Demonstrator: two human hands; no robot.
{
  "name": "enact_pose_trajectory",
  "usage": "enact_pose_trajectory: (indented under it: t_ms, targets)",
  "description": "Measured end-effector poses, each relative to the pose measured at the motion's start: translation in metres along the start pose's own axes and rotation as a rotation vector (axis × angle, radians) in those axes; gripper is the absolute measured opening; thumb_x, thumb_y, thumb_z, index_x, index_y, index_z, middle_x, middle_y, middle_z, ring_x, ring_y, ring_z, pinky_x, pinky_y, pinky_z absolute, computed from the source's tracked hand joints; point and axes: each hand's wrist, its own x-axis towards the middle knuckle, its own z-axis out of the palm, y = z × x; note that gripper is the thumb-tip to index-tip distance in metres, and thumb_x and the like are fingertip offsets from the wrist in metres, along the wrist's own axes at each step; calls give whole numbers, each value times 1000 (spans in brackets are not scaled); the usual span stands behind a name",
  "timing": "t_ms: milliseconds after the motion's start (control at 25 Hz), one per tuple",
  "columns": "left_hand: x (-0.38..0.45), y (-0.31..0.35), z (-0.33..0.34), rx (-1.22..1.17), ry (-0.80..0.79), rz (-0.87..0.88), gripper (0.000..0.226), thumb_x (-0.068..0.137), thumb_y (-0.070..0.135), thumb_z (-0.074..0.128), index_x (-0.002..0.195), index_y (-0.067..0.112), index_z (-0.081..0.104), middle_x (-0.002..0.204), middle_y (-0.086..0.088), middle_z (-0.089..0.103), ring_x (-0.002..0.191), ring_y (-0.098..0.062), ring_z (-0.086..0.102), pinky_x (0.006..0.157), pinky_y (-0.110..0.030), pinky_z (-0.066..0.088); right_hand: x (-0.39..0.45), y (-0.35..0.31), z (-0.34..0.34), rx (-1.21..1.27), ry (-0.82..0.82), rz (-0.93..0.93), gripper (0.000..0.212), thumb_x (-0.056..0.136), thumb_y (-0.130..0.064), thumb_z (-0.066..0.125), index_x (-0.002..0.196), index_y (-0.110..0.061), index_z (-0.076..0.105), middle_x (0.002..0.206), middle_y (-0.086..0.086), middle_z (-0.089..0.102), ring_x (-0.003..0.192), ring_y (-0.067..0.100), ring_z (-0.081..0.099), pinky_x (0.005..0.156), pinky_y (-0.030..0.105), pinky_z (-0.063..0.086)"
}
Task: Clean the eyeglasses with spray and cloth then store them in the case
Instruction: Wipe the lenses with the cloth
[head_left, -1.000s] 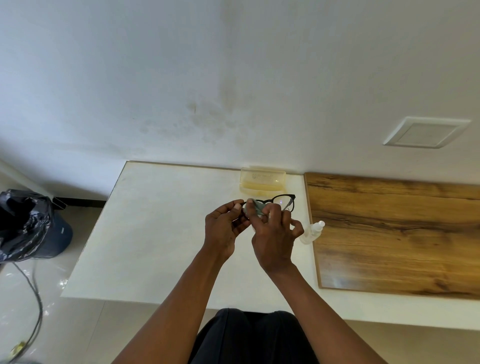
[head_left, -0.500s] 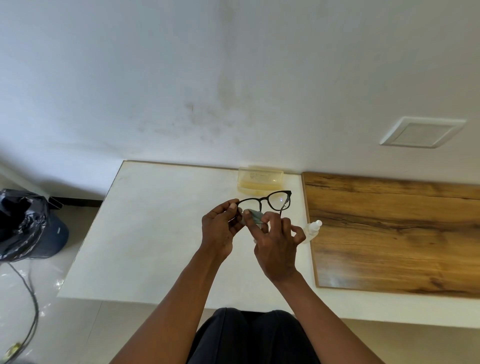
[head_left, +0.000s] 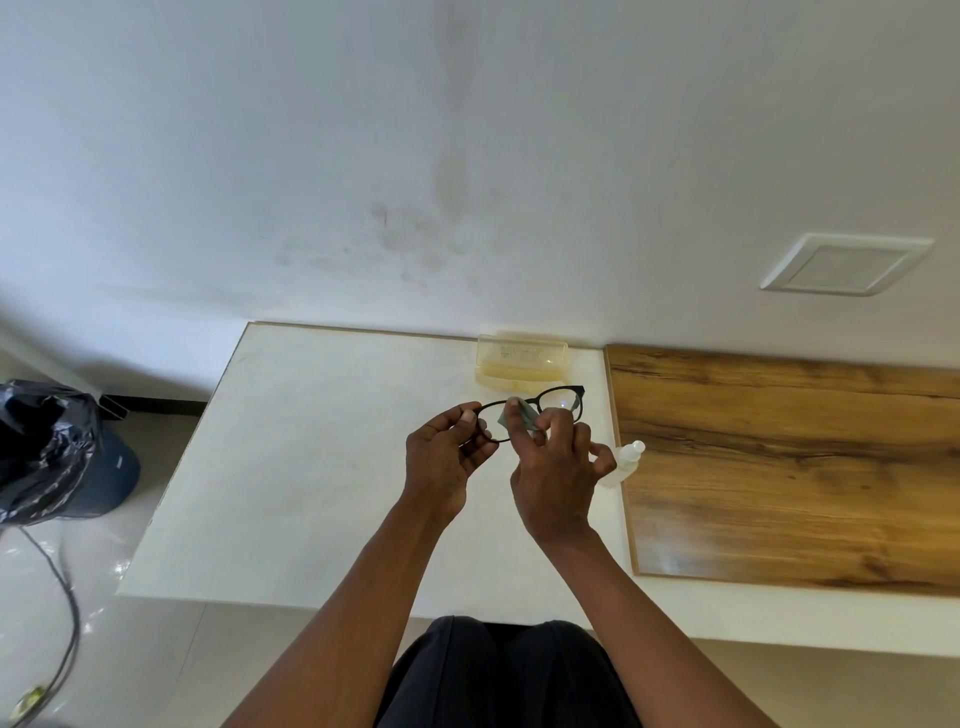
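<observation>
the glasses (head_left: 530, 413) are up off the desk (head_left: 311, 467), held in both hands between the person and the wall. the left hand (head_left: 444, 460) pinches the frame's left end, fingers (head_left: 467, 415) closed on the rim. the right hand (head_left: 558, 478) has its fingers pressed on a small greenish cloth (head_left: 514, 415) folded over the left lens, near the bridge, so wiping looks to be under way. the right lens is bare and catches a glint; whether it is already clean cannot be told.

the spray (head_left: 626, 460) lies on the desk just beside the right hand, at the edge of the wood board (head_left: 779, 467), so the spraying step seems done. the case (head_left: 522, 361) sits open by the wall, just behind the glasses, with nothing in it as far as shows. left to do, by my reading: finish the wipe, fold the arms, lay the glasses in the case and shut it.
</observation>
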Motion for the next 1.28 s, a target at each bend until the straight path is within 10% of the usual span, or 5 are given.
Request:
enact_pose_trajectory:
  t_ms: [1280]
  targets:
    - [2, -5, -6, 3, -27, 10, 18, 91, -1, 49, 92, 1, 66, 78, -10, 69, 68, -21, 66, 64, -28, 58, -8, -15, 2, 27, -31, -63, 68, 60, -1, 75, 119, -31, 59, 95, 3, 35, 85, 21, 37, 67, 40, 40]
